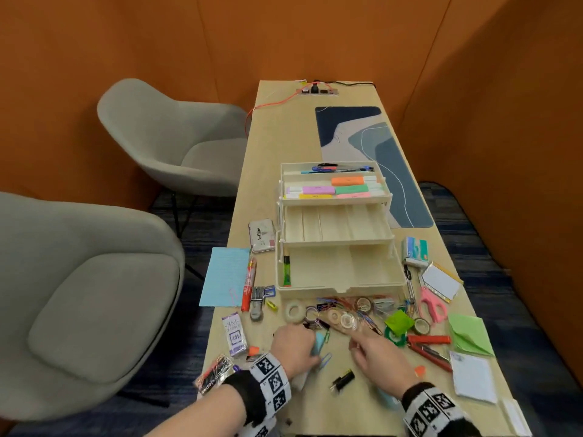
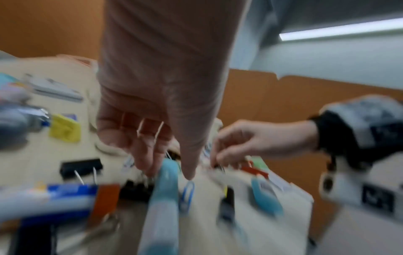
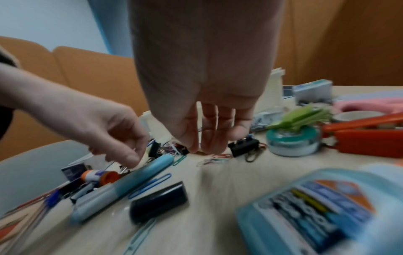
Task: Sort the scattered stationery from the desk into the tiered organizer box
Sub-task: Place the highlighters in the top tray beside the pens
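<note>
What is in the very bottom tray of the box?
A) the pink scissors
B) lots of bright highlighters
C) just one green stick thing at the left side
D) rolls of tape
C: in the head view the organizer box has only a green glue-stick-like item lying along the left wall of its bottom tray.

Tiered organizer box: cream plastic, three stepped trays fanned open, standing mid-desk. Top tray holds pens laid lengthwise; second tray holds pastel highlighters in rows; third tray bare; bottom tray holds one green glue stick along its left wall.

Scattered stationery, on the desk in front of the box: tape rolls, a heap of coloured paper clips, pink scissors, red stapler, black binder clip, light-blue highlighter lying flat, blue paper clip just beside it.
</note>
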